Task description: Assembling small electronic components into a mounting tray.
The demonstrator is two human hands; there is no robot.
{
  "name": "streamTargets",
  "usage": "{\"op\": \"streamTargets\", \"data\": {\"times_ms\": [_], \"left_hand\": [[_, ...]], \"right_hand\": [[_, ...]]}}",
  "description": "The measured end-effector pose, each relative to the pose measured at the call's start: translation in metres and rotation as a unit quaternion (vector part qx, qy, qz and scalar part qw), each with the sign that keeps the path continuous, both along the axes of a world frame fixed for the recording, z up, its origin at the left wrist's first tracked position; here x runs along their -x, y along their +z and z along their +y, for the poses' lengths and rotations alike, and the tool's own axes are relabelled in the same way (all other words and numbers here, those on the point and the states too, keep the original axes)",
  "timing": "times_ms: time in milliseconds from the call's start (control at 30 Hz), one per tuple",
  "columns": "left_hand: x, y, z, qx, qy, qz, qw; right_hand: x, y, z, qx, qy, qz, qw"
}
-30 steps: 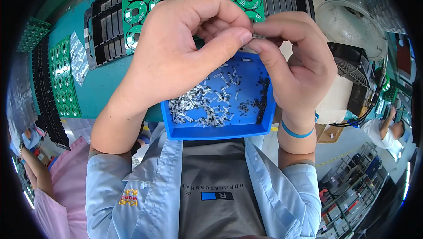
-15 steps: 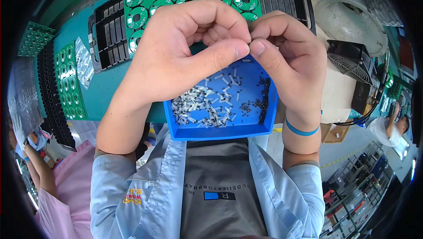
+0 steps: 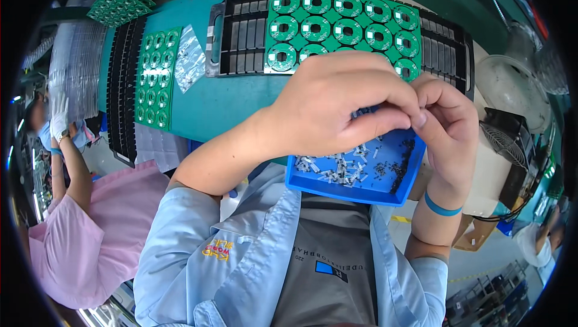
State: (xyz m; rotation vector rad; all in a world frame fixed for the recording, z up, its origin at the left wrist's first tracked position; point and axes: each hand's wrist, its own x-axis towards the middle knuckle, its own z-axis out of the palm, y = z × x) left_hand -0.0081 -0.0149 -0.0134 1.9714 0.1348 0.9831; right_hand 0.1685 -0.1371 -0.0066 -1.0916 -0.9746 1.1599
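Observation:
My left hand point(image 3: 346, 101) and my right hand point(image 3: 448, 131) meet above a blue tray point(image 3: 349, 194). Thumb and forefinger of each are pinched, the tips nearly touching. Whatever sits between them is too small or hidden to make out. Inside the tray, small clear and silvery strip-like parts point(image 3: 343, 173) lie scattered on the left, and tiny black parts point(image 3: 394, 173) are heaped along the right wall. Beyond my hands, a green panel of round circuit boards point(image 3: 331, 24) rests on a black slotted rack point(image 3: 244, 38). My left hand hides part of the tray.
Left on the teal bench lie another green circuit-board panel point(image 3: 156, 80), a clear plastic bag point(image 3: 191, 59) and a black slotted strip point(image 3: 123, 92). A black fan point(image 3: 509, 140) stands at the right. A person in a pink top point(image 3: 102, 224) is at my left.
The whole view has swung, so bench, tray and hands sit farther right in it. My left hand has turned more back-up over the tray; the fingertips stay together.

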Motion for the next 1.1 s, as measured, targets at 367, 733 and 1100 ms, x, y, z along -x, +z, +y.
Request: {"op": "streamTargets", "data": {"times_ms": [367,733,1100], "left_hand": [[0.021,0.010,0.013,-0.083,0.082,0.033,0.993],[0.004,0.019,0.067,-0.084,0.184,0.138,0.970],[0.067,-0.004,0.070,-0.104,0.284,0.149,0.942]], "right_hand": [[0.002,0.008,-0.003,0.088,0.036,-0.019,0.995],[0.000,0.009,-0.002,0.059,0.080,-0.127,0.987],[0.002,0.008,-0.003,0.036,0.104,-0.155,0.982]]}}
